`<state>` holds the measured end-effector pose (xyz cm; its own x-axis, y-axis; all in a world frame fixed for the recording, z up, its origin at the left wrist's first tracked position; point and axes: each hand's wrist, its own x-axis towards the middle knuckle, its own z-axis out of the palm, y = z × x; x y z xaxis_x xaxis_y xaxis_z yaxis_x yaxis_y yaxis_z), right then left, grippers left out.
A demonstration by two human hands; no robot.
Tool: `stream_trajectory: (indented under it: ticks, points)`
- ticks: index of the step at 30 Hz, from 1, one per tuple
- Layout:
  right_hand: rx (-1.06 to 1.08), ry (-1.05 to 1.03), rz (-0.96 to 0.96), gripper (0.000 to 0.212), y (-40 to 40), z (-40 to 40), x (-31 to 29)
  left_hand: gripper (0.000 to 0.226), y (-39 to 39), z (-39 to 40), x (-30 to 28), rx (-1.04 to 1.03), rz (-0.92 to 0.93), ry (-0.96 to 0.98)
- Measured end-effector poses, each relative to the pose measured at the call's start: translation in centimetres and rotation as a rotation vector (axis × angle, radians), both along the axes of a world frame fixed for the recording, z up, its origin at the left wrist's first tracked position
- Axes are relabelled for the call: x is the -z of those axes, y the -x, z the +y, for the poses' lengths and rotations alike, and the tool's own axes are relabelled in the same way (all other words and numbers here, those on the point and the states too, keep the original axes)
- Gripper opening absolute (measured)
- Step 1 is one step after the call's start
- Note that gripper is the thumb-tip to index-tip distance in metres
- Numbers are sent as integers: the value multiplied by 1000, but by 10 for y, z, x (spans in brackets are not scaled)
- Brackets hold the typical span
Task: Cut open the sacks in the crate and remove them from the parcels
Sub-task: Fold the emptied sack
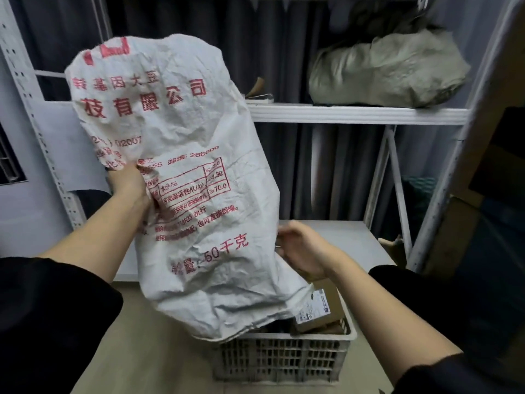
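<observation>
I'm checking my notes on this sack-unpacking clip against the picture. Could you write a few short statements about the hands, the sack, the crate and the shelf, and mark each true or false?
1. The left hand grips the white sack and holds it up. True.
2. The right hand holds a knife against the sack. False: no knife is plainly visible; the hand is at the sack's right edge with fingers loosely curled.
3. The sack's lower end hangs over the crate. True.
4. The crate holds nothing. False: a cardboard parcel with a label shows inside it.
5. A grey-green bundle lies on the shelf. True.
</observation>
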<state>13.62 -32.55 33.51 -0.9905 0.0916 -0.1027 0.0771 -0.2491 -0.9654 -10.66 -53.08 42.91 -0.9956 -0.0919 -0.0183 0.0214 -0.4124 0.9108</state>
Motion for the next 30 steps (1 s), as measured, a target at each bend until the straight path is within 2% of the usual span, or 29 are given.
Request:
stream_trajectory:
  ticks: [2,3,5,7,10,12,14,16,17,19,20,21,23,25,26,30]
  points:
    - [-105,69,12,53,-4,5,7,24,-11,-1,-3,-15,-10,-28]
    - [-139,35,2,53,-7,4,8,28,-10,-1,-3,-32,-13,-33]
    - [-84,-152,-12,34,-10,-1,8,36,-7,-1,-4,-50,-13,-31]
    - [130,-324,31,12,-10,-2,6,40,-4,-2,-4,-41,-13,-13]
    - [526,-471,146,17,-14,15,12,44,-7,-7,-6,-3,-22,-1]
    - [627,-496,78,24,-19,28,21,45,-6,-10,-7,51,-23,11]
    - [581,-578,-110,27,-17,38,34,38,-7,-7,-6,133,-28,34]
    - [615,-672,-266,18,-6,41,38,28,-12,0,-1,206,-17,55]
    - [734,-609,-250,22,2,40,32,26,-16,5,0,226,-13,72]
    - [962,-385,0,41,11,28,6,30,-27,14,1,250,10,125]
    - [993,-371,149,49,15,22,-9,35,-31,18,1,258,22,134]
    - [951,-452,233,64,20,19,-21,40,-35,24,1,286,33,122]
    - [821,-632,197,98,29,13,-34,29,-43,31,0,381,50,76]
    - [793,-638,108,120,33,17,-40,7,-52,32,-7,487,75,56]
    - [788,-592,94,125,33,21,-41,4,-56,32,-11,540,85,52]
    - [681,-459,140,139,29,33,-43,15,-54,22,-23,776,106,129]
